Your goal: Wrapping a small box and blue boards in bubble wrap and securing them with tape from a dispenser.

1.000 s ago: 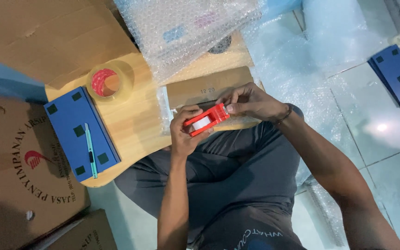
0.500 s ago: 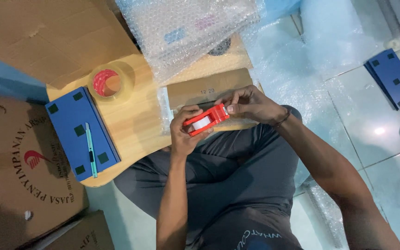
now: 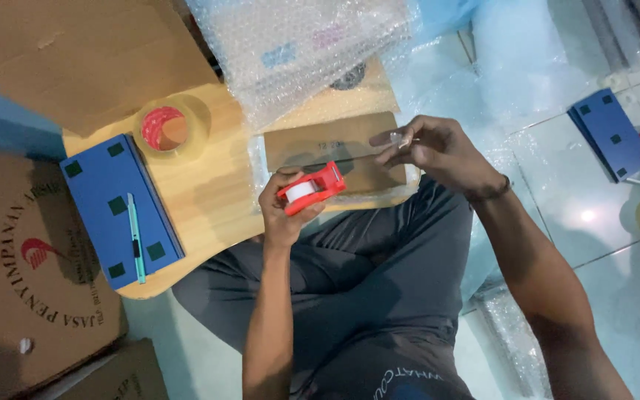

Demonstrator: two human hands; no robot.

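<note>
Left hand: the left hand is clamped around a red tape dispenser, fingers closed on its body, held just above the near edge of the table.
Right hand: the right hand, at about 3 o'clock from the dispenser, has thumb and forefinger pinched together on what looks like the free end of clear tape; the strip itself is too faint to confirm.
Work item: a flat brown parcel in clear wrap lies on the table directly behind both hands, at 12 o'clock from the dispenser.
Step in hand: judged to be drawing a length of tape off the dispenser, the hands spread apart.
Next move calls for: keeping the strip taut and lowering it squarely onto the parcel, then tearing against the dispenser's edge.
Surroundings: a blue box with a teal pen lies at 9 o'clock; a tape roll at 10 o'clock; bubble wrap at 12 o'clock.
</note>
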